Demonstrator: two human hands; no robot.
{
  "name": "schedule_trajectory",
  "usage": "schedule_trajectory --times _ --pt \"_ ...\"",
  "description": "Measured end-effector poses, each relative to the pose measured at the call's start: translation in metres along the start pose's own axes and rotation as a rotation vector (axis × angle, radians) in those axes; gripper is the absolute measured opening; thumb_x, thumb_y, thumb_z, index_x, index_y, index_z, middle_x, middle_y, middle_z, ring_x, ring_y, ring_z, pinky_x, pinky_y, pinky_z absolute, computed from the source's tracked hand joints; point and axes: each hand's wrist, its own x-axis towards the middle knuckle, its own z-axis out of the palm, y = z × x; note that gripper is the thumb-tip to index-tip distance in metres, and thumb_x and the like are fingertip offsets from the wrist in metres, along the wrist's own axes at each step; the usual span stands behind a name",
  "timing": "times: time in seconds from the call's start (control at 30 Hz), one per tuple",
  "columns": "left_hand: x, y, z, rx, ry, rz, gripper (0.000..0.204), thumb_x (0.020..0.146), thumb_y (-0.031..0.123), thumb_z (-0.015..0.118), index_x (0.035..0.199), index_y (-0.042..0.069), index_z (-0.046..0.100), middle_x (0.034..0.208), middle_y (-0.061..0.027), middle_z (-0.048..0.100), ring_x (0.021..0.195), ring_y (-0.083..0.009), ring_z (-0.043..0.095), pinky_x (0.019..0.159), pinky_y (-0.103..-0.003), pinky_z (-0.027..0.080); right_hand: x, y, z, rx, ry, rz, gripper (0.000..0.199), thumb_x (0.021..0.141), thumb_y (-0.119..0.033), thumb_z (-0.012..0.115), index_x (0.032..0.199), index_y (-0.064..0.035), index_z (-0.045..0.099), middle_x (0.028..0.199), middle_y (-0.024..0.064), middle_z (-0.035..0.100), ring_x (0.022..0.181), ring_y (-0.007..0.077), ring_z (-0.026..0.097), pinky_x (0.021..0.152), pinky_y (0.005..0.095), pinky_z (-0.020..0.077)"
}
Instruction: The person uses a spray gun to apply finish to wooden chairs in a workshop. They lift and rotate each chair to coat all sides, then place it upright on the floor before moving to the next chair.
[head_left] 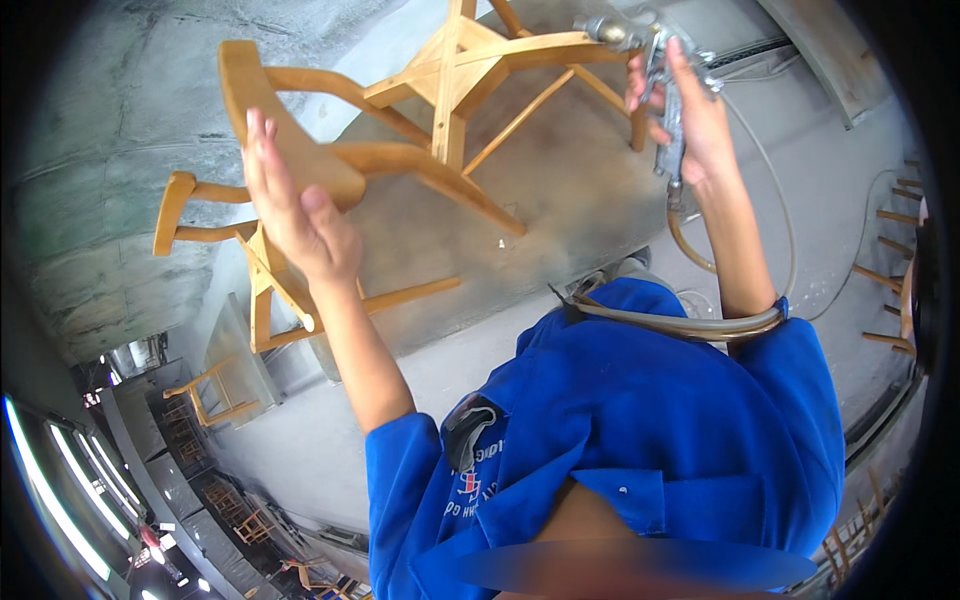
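Observation:
My right hand [708, 130] is wrapped round the handle of a metal spray gun [655, 65], whose nozzle end points left toward a wooden chair [450, 75]. From the bottom of the gun a brownish hose [690, 245] curves down and passes by my right elbow. My left hand [300, 215] is raised with its fingers stretched out along the chair's curved backrest [310, 145]. Whether the palm touches the wood cannot be seen. The chair is tilted, its crossed underframe showing. Just below my left hand is part of a second wooden chair [265, 270].
Behind the chairs runs a grey, stained wall [120, 130]. A brown-stained panel [420, 240] lies beneath them. Another chair frame [210, 395] stands at lower left, with rows of chairs beyond. A thin air line [765, 150] hangs at right, near chair legs [890, 265] at the edge.

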Motion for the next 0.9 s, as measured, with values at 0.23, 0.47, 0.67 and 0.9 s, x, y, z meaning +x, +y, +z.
schedule_trajectory --times 0.23,0.47,0.67,0.9 --pt "0.000 0.032 -0.003 0.133 0.005 -0.297 0.059 0.107 0.040 0.030 0.152 0.003 0.030 0.154 -0.0192 0.036 0.144 -0.0336 0.032 0.118 -0.047 0.026 0.147 -0.034 -0.093 0.154 -0.092 -0.050 0.024 0.102 -0.031 0.054 0.093 -0.0086 0.059 0.070 0.0029 0.062 0.056 0.0111 0.060 0.036 0.0206 0.0333" --pt "-0.004 0.040 -0.011 0.143 -0.042 -0.458 0.056 0.107 0.038 0.028 0.146 0.001 0.042 0.153 -0.0193 0.039 0.146 -0.0360 0.029 0.119 -0.050 0.023 0.219 0.077 -0.170 -0.105 0.207 0.212 0.048 0.092 -0.057 0.062 0.091 -0.0091 0.066 0.074 0.0016 0.065 0.063 0.0126 0.064 0.045 0.0266 0.0333" --pt "0.001 0.032 -0.019 -0.045 -0.062 -0.528 0.055 0.104 0.036 0.030 0.129 -0.004 0.058 0.135 -0.0182 0.056 0.141 -0.0366 0.037 0.120 -0.052 0.020 0.191 0.161 -0.231 -0.076 0.341 0.309 0.046 0.091 -0.057 0.064 0.091 -0.0107 0.063 0.069 0.0012 0.063 0.058 0.0136 0.063 0.045 0.0278 0.0338" --pt "-0.018 0.045 -0.007 -0.092 0.239 -0.562 0.044 0.099 0.026 0.028 0.086 0.000 0.061 0.090 -0.0129 0.061 0.120 -0.0343 0.053 0.120 -0.055 0.020 0.061 0.193 -0.272 -0.245 0.454 0.404 0.054 0.090 -0.066 0.057 0.092 -0.0120 0.064 0.067 -0.0002 0.060 0.056 0.0124 0.061 0.045 0.0272 0.0334"
